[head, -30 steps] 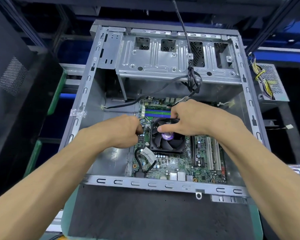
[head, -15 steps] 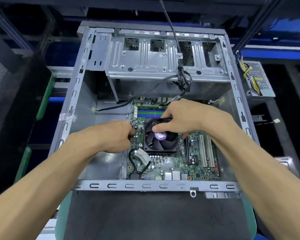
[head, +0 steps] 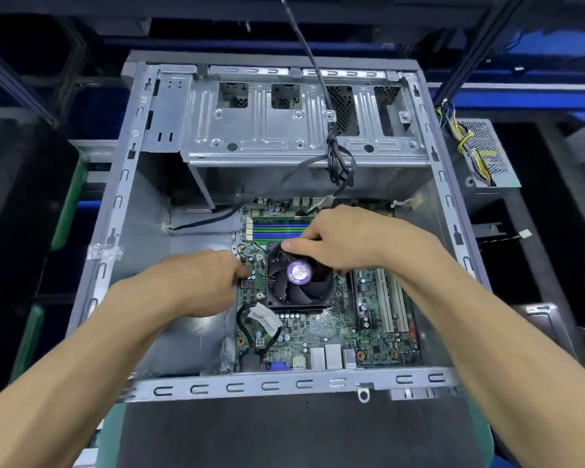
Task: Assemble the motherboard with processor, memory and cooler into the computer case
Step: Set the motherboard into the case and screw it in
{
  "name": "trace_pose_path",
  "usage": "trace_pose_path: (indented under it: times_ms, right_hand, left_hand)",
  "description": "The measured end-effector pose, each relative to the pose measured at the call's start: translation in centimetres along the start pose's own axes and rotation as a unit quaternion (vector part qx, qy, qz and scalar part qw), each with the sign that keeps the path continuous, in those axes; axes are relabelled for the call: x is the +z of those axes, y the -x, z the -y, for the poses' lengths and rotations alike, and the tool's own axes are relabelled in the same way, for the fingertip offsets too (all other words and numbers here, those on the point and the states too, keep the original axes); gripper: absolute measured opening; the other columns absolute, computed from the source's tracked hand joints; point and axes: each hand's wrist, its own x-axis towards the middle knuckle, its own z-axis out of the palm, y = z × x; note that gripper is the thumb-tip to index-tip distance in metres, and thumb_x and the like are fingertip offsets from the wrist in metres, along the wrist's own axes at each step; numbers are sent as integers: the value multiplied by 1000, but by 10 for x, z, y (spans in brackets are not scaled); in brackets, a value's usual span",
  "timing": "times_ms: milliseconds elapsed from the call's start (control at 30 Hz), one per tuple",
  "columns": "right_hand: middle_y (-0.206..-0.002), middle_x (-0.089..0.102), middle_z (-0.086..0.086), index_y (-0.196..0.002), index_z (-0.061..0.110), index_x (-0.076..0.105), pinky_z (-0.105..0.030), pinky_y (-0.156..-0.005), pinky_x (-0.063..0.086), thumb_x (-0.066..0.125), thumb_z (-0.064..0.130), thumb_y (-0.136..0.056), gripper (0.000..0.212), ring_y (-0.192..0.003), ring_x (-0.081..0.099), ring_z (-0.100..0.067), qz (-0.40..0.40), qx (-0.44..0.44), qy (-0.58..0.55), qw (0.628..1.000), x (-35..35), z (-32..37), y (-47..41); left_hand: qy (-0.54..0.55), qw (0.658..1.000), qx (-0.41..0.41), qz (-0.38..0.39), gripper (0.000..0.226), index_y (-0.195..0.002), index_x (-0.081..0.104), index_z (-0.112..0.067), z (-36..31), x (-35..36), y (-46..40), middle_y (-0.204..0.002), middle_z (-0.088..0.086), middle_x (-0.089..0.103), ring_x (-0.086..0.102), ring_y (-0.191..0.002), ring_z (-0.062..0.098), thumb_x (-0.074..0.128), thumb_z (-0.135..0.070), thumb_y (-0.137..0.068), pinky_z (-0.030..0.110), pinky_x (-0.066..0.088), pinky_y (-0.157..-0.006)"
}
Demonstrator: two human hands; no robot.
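Right hand (head: 345,241) clamped on cooler (head: 299,276) far edge; left hand (head: 196,282), fingers curled at motherboard (head: 318,329) left edge, grip unclear.

An open grey computer case (head: 115,211) lies on its side, and a green motherboard (head: 321,329) sits flat inside it. A black cooler (head: 299,282) with a purple sticker on its fan hub stands on the board. The right hand (head: 345,238) grips the cooler's far edge, fingers curled over the top. The left hand (head: 196,282) is at the board's left edge, fingers curled; what they pinch is hidden. A black cable (head: 335,157) hangs down into the case.
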Motion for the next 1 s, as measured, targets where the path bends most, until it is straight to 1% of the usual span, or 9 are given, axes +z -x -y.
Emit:
trace_pose_path:
  times_ms: [133, 267, 367, 433, 500, 633, 700, 800, 1000]
  right_hand:
    - [-56, 51, -4, -66, 14, 57, -30, -54, 36, 34, 57, -105, 62, -56, 51, -20, -14, 10, -27, 999, 1, 0, -1]
    - [-82, 69, -10, -102, 9, 74, -34, -71, 48, 33, 56, -105, 62, -76, 60, -21, -9, 17, -21, 1000, -1, 10, 10]
    - [-114, 72, -7, -129, 21, 69, -36, -89, 50, 36, 56, -105, 53, -101, 63, -24, -53, 18, -40, 998, -7, 16, 29]
    - [-92, 71, 1, -132, 28, 67, -30, -77, 50, 39, 55, -104, 48, -85, 63, -16, -106, 5, -64, 992, -8, 17, 44]
    - [-83, 71, 4, -131, 31, 67, -30, -75, 54, 41, 53, -104, 43, -74, 64, -12, -143, -5, -87, 986, -7, 18, 60]
    - [-121, 71, 5, -131, 30, 65, -35, -91, 53, 47, 50, -103, 38, -96, 66, -13, -195, -13, -131, 972, -1, 16, 85]
    - [-126, 68, 5, -132, 28, 64, -36, -98, 50, 50, 46, -103, 37, -113, 62, -14, -226, -25, -143, 963, 3, 16, 97]
    - [-119, 66, 5, -129, 28, 64, -36, -98, 47, 56, 38, -102, 31, -114, 57, -15, -271, -63, -139, 950, 12, 18, 114]
    - [-91, 60, 3, -112, 22, 71, -28, -81, 46, 64, 21, -97, 17, -89, 54, -16, -368, -207, -171, 890, 29, 41, 150]
  left_hand:
    - [33, 999, -5, 1, 64, -142, 51, -43, -2, -4, 2, -134, 1, 62, 59, -118, 25, 45, -11, -87, 33, 50, -96]
    - [46, 997, -9, -55, 54, -130, 64, -37, -5, -6, 3, -135, 1, 62, 59, -117, 24, 45, -8, -88, 31, 50, -91]
    - [70, 993, -5, -100, 41, -116, 72, -31, -1, -6, 7, -112, 0, 71, 62, -84, 15, 47, -11, -90, 25, 47, -72]
    - [85, 987, -4, -133, 35, -112, 73, -29, 2, -7, 14, -90, -3, 69, 55, -68, 9, 47, -16, -93, 24, 41, -62]
    - [98, 980, -9, -171, 31, -110, 74, -30, 3, -10, 23, -93, -3, 71, 60, -74, 14, 48, -21, -95, 25, 43, -66]
    - [162, 955, 30, -248, 24, -100, 74, -32, -11, -16, 48, -73, -18, 69, 60, -60, 1, 52, -23, -98, 18, 42, -55]
    - [202, 934, 67, -287, 21, -104, 73, -32, -24, -16, 67, -86, -16, 71, 63, -71, 0, 54, -25, -99, 19, 50, -65]
    - [270, 891, 102, -350, 22, -111, 72, -28, -39, -8, 97, -107, -12, 68, 63, -96, 7, 55, -21, -99, 29, 52, -89]
    - [309, 835, 92, -446, 22, -106, 74, -25, -55, 24, 172, -106, -17, 69, 62, -100, 0, 56, -14, -98, 18, 49, -84]
